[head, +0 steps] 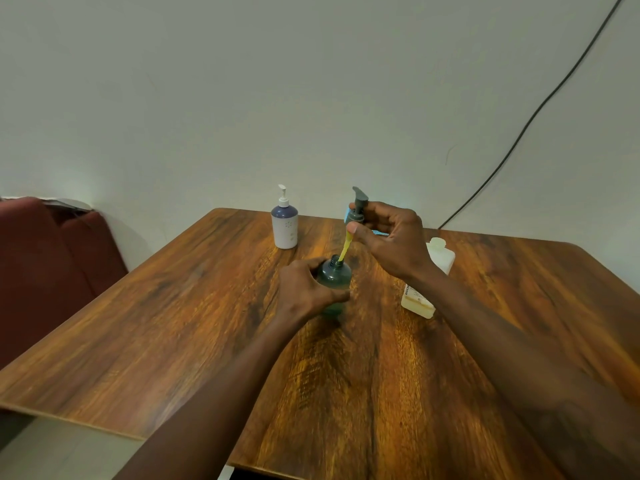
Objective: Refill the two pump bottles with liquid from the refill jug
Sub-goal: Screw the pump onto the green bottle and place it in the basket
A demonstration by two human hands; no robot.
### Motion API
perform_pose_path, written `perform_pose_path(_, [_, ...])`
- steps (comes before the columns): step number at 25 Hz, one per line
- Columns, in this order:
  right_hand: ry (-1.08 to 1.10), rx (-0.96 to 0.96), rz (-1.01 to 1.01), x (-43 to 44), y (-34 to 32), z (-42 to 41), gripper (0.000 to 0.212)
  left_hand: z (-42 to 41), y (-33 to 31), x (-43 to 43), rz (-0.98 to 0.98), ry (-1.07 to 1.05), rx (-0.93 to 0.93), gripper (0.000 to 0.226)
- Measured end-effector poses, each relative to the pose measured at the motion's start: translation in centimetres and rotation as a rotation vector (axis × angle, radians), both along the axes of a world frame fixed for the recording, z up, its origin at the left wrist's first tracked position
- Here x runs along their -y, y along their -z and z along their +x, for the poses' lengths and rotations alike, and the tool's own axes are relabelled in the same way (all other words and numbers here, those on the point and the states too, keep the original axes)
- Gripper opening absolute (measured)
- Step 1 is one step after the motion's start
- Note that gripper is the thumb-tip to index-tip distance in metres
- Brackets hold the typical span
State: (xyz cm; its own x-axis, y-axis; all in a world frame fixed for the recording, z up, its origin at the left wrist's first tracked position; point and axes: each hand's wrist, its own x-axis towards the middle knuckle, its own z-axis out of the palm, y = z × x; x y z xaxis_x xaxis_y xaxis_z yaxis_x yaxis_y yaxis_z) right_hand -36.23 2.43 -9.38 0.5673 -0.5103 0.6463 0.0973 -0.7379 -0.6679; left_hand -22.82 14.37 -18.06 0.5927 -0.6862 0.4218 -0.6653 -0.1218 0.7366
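Note:
My left hand [304, 289] grips a dark green bottle [334, 277] standing on the wooden table [207, 323]; its neck is uncapped. My right hand [391, 237] pinches the bottle's dark pump head [358, 206] above it, and the pump's yellowish tube [345, 249] slants down with its tip at the bottle's mouth. A white-and-purple pump bottle [284, 223] with a white pump stands at the table's far side. The pale refill jug [429, 282] stands to the right, partly hidden behind my right forearm.
A small blue object [379, 233] peeks out behind my right hand. A dark red seat [52, 265] sits left of the table. A black cable [519, 133] runs down the wall to the table's back edge.

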Motion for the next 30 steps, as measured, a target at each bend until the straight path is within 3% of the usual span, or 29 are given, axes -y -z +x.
perform_pose_path(7, [-0.144, -0.031, 0.224, 0.9, -0.2, -0.2, 0.041, -1.0, -2.1, -0.1, -0.057, 0.015, 0.022, 0.066])
perform_pose_path(15, [-0.241, -0.27, 0.198, 0.7, 0.5, -1.1, 0.037, -2.1, -4.2, 0.3, -0.074, 0.051, 0.032, 0.06])
perform_pose_path(22, [0.06, -0.224, 0.096, -0.2, -0.7, -0.9, 0.048, -2.5, -5.0, 0.4, -0.067, -0.015, 0.05, 0.055])
perform_pose_path(26, [0.244, -0.355, 0.02, -0.3, -2.0, -0.3, 0.052, -2.8, -5.1, 0.5, -0.044, -0.022, 0.074, 0.048])
perform_pose_path(28, [0.239, -0.381, 0.049, -0.2, -2.2, -0.3, 0.054, -2.9, -5.5, 0.7, -0.044, -0.017, 0.063, 0.045])
perform_pose_path(30, [0.066, -0.314, 0.163, 0.2, -2.0, -0.5, 0.055, -2.8, -5.9, 0.9, -0.062, 0.002, 0.054, 0.055])
